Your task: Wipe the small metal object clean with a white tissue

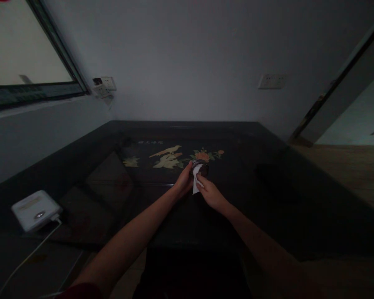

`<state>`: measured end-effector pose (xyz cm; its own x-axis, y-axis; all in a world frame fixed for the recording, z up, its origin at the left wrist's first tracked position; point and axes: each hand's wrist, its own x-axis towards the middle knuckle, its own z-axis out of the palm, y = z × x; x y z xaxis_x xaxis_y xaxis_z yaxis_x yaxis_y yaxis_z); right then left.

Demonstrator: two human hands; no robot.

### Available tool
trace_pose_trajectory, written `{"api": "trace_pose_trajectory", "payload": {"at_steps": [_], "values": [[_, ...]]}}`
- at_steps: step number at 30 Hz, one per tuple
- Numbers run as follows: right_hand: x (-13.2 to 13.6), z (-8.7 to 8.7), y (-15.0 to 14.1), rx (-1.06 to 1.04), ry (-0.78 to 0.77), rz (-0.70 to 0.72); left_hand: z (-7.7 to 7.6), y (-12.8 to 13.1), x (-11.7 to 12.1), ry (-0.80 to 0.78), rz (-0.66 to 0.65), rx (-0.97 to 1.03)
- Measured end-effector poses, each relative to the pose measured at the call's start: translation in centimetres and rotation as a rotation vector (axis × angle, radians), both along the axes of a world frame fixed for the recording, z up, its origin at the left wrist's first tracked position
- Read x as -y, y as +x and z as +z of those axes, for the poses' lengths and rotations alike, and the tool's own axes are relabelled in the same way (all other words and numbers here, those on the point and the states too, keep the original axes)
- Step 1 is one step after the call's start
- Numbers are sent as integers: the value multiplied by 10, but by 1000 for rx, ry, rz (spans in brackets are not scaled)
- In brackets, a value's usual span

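Nearest to the camera are the person's two forearms (137,228), with a dark red sleeve (81,291) at the lower left; both reach forward and meet at the middle, probably so that the two hands can work on one thing. Below them spreads the dark table (233,137), decorated with a bird and flowers. Near its left edge lies a white box (35,209), well apart from the hands; its cable (34,249) runs down toward the lower left corner. The left hand (183,181) is closed around the left side of a dark round vessel (203,169), it seems in order to keep it steady. The right hand (211,194) pinches a white paper (195,189) against this vessel, and the paper's lower end hangs free. Whether the vessel touches the table, I cannot tell.
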<state>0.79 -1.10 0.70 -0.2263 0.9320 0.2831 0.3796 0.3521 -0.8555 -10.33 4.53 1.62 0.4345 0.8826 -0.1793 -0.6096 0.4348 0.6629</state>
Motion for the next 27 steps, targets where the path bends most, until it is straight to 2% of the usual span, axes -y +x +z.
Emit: {"api": "trace_pose_trajectory", "payload": {"at_steps": [4, 7, 10, 14, 19, 23, 27], "values": [[3, 9, 8, 368, 184, -36, -4, -2, -5, -13, -11, 4], [6, 18, 12, 525, 192, -68, -9, -3, -8, -13, -35, 26], [7, 23, 13, 564, 162, -100, -11, -5, -9, 1, -78, 55], [3, 23, 20, 452, 146, -192, -5, -7, -3, 17, -138, 90], [-7, 21, 31, 181, 118, -296, 3, -5, 8, 114, -207, 130], [-9, 24, 30, -116, 122, -298, -1, -4, 8, 188, -172, 48], [-2, 32, 23, -339, 25, -293, -5, -6, 2, 138, -140, -9]]}}
